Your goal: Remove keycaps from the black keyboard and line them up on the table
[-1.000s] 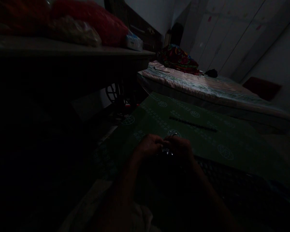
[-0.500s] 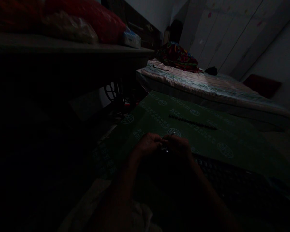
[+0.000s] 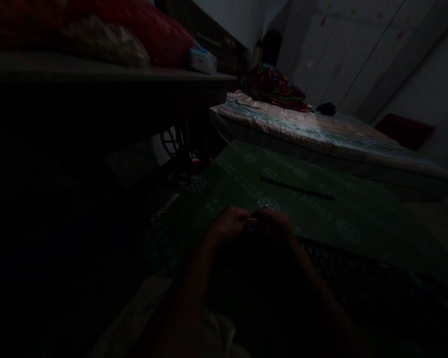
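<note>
The room is very dark. My left hand and my right hand meet fingertip to fingertip low in the middle, both with fingers closed in a pinch. Between them glints a small shiny item that I cannot make out. They hover over the near edge of a green printed sheet. A dark beaded strand lies stretched out on that sheet, beyond my hands.
A mattress with a colourful cloth bundle lies behind the sheet. At left a dark table carries red bags, with a treadle wheel under it. Pale cloth lies near my forearms.
My hands stay together with only slight finger movement. The view has shifted a little, and the glint between my fingers has dimmed.
</note>
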The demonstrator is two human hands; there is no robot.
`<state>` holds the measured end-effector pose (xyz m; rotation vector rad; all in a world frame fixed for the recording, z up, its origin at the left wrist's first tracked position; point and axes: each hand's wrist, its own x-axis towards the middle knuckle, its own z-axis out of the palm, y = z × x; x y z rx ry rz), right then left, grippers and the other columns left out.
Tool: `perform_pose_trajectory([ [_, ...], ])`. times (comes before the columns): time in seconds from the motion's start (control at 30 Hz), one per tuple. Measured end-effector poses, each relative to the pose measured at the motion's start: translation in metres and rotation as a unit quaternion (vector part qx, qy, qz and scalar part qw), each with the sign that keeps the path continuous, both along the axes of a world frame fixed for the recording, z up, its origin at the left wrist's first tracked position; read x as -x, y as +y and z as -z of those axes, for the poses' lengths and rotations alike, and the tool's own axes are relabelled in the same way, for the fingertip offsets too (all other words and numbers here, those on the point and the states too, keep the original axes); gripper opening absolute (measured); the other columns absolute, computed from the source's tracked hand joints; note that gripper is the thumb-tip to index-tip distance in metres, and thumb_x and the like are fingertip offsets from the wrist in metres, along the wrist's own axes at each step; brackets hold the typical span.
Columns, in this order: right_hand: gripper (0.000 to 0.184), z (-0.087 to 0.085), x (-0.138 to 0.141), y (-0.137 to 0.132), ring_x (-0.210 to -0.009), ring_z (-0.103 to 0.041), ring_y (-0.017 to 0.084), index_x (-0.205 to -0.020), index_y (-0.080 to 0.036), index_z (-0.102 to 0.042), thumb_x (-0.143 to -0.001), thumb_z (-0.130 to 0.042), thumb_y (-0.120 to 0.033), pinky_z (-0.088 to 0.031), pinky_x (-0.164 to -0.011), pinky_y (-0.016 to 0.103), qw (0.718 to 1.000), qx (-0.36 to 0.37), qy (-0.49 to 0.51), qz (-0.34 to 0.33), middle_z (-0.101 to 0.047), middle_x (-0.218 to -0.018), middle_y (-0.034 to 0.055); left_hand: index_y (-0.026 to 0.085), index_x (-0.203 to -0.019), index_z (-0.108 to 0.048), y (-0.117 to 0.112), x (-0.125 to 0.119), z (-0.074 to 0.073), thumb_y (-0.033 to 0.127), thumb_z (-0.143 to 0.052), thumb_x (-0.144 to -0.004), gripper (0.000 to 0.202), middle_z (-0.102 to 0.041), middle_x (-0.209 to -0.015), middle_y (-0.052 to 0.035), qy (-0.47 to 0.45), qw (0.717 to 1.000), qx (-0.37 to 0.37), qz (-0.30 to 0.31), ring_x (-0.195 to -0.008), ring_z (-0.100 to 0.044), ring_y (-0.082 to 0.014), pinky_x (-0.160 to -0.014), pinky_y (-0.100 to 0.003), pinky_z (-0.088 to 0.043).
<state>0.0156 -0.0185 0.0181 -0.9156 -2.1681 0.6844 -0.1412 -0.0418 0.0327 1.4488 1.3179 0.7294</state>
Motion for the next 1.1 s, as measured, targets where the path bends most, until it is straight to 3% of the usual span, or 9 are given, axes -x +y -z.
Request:
perform_pose_trajectory([
  [0.17, 0.010, 0.004, -0.003, 0.003, -0.059, -0.055, 0.011, -0.075, -0.018, -0.059, -0.075, -0.054, -0.027, -0.039, -0.052, 0.020, 0.999, -0.006, -0.045, -0.003, -0.060, -0.067, 0.0009, 0.011, -0.062, -0.059, -0.001, -0.001, -0.003, 0.027, -0.055, -0.060, 0.017, -0.055, -0.060, 0.0007, 0.002, 0.999, -0.006, 0.034, -0.056, -0.049, -0.0127, -0.051, -0.022, -0.035],
  [0.33, 0.008, -0.005, -0.005, 0.005, -0.061, -0.056, 0.013, -0.076, -0.018, -0.060, -0.073, -0.055, -0.024, -0.038, -0.053, 0.021, 0.993, -0.014, -0.116, 0.000, -0.061, -0.071, 0.0028, 0.009, -0.069, -0.063, -0.004, 0.000, -0.005, 0.028, -0.054, -0.062, 0.021, -0.058, -0.064, -0.0010, 0.017, 0.999, 0.007, 0.027, -0.061, -0.052, -0.0147, -0.051, -0.022, -0.037],
  [0.53, 0.015, -0.007, -0.003, 0.007, -0.046, -0.045, 0.010, -0.057, -0.017, -0.054, -0.070, -0.057, -0.024, -0.027, -0.042, 0.019, 0.979, -0.009, -0.204, 0.014, -0.052, -0.053, 0.0001, 0.010, -0.070, -0.065, -0.005, 0.002, -0.005, 0.019, -0.050, -0.060, 0.020, -0.060, -0.066, -0.0003, 0.047, 0.997, 0.004, 0.053, -0.063, -0.053, -0.0140, -0.052, -0.020, -0.038],
  [0.77, 0.012, 0.009, -0.006, 0.010, -0.051, -0.045, 0.010, -0.064, -0.017, -0.053, -0.073, -0.050, -0.024, -0.031, -0.047, 0.020, 0.994, 0.003, -0.109, -0.007, -0.052, -0.058, -0.0003, 0.011, -0.061, -0.063, 0.001, 0.001, 0.003, 0.019, -0.049, -0.060, 0.016, -0.057, -0.059, 0.0011, 0.102, 0.992, -0.031, 0.067, -0.060, -0.051, -0.0140, -0.049, -0.019, -0.035],
  [1.1, 0.007, 0.009, 0.001, 0.008, -0.053, -0.043, 0.010, -0.063, -0.018, -0.048, -0.070, -0.050, -0.018, -0.032, -0.048, 0.020, 0.999, 0.007, -0.051, -0.017, -0.049, -0.058, -0.0015, 0.010, -0.060, -0.064, 0.003, 0.001, 0.004, 0.020, -0.049, -0.063, 0.018, -0.059, -0.059, -0.0001, 0.133, 0.989, -0.052, 0.042, -0.059, -0.052, -0.0138, -0.049, -0.020, -0.035],
])
